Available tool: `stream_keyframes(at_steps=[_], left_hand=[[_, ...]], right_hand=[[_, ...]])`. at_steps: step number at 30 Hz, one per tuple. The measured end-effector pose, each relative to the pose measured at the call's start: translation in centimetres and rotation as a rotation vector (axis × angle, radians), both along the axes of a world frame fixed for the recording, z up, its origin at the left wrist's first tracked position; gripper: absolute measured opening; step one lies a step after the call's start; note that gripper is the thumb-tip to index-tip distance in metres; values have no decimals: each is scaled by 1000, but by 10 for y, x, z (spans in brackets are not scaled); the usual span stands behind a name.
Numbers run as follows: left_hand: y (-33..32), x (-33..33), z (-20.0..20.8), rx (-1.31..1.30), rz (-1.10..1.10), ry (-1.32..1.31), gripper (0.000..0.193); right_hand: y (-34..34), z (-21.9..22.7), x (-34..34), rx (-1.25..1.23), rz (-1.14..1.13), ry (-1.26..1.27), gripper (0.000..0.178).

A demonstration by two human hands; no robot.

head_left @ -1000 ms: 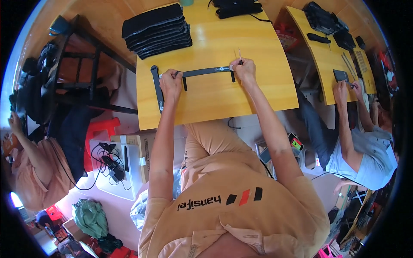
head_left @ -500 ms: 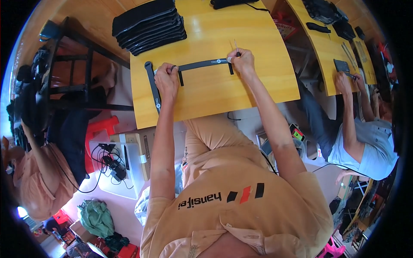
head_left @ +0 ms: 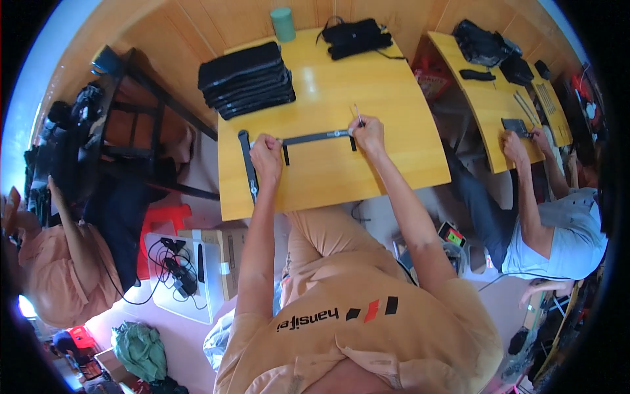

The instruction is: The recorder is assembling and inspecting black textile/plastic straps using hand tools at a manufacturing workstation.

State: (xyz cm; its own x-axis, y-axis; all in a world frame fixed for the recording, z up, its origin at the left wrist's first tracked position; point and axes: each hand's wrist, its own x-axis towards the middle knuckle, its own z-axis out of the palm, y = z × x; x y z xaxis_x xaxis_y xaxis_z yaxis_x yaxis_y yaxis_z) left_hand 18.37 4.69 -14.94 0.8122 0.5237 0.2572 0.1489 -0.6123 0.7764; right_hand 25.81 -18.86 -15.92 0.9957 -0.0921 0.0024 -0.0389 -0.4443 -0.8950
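Observation:
A black strap (head_left: 316, 138) with a small pale printed mark lies across the yellow table. At its left end, my left hand (head_left: 266, 159) is closed, with thumb and fingertips pinched on or right beside the strap's tip. My right hand (head_left: 369, 135) is closed at the opposite end, and a slim pointed tool (head_left: 358, 115) sticks up from its fingers; its exact kind is unclear. Two short black strips, a left one (head_left: 287, 155) and a right one (head_left: 354, 144), reach toward me from the strap's ends. Left of my left hand lies another black strap (head_left: 249, 169).
A stack of black padded pieces (head_left: 246, 77) occupies the table's back left. Behind are a green cylinder (head_left: 283, 24) and a black bundle (head_left: 356, 39) with cords. A co-worker sits at another table (head_left: 489, 134) on the right. A person and a dark rack (head_left: 134, 125) are at left.
The view has tilted, so the table sits lower and more of its far side shows. Both hands stay near the strap's ends; the dark curled tip at my left fingers no longer shows.

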Motion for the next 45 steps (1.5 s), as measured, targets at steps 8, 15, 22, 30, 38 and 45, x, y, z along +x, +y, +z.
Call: stream_keyframes(at_steps=[8, 15, 22, 30, 38, 45], left_hand=[[-2, -8, 19, 201, 10, 1, 9], [42, -63, 55, 226, 112, 59, 27], [39, -91, 19, 339, 84, 298, 43], [2, -123, 75, -1240, -250, 1, 20], [-42, -136, 95, -1115, -275, -40, 20], [-59, -141, 103, -1359, -359, -49, 21]], right_hand=[[-22, 8, -13, -103, -24, -27, 4], [-90, 27, -69, 75, 129, -71, 7], [-69, 38, -140, 136, 375, 196, 8], [20, 84, -165, 246, 620, 161, 18], [52, 111, -182, 392, 651, -47, 27], [38, 114, -163, 1018, 527, 586, 19]])
